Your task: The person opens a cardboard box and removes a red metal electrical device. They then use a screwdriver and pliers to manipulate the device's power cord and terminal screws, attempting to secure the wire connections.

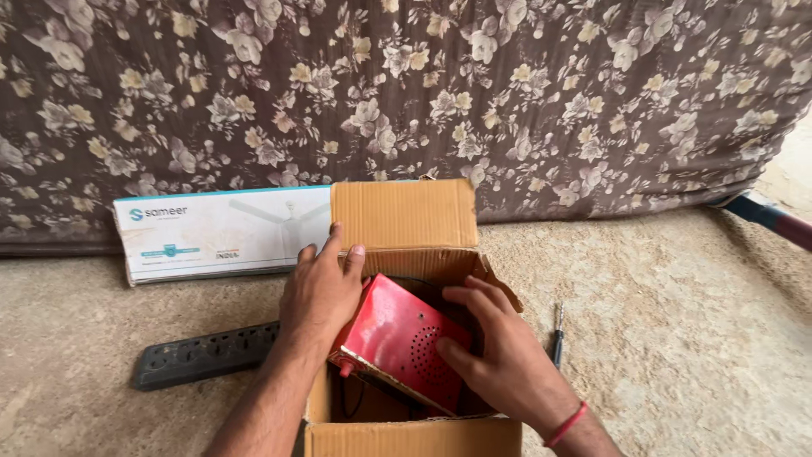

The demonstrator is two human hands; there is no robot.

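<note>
A red metal box (397, 334) with a round grid of small holes sits tilted in an open brown cardboard carton (404, 216) on the floor. My left hand (320, 292) grips the red box's upper left edge, fingers pointing away from me. My right hand (495, 343) holds its right side, thumb on the perforated face; a red thread band is on that wrist. Dark wires show in the carton under the box.
A long white flat carton (216, 233) leans against a floral-covered mattress (406, 93) behind. A black power strip (203, 354) lies on the floor at left. A screwdriver (557, 334) lies to the right of the carton. A blue-red bar (774, 216) shows at far right.
</note>
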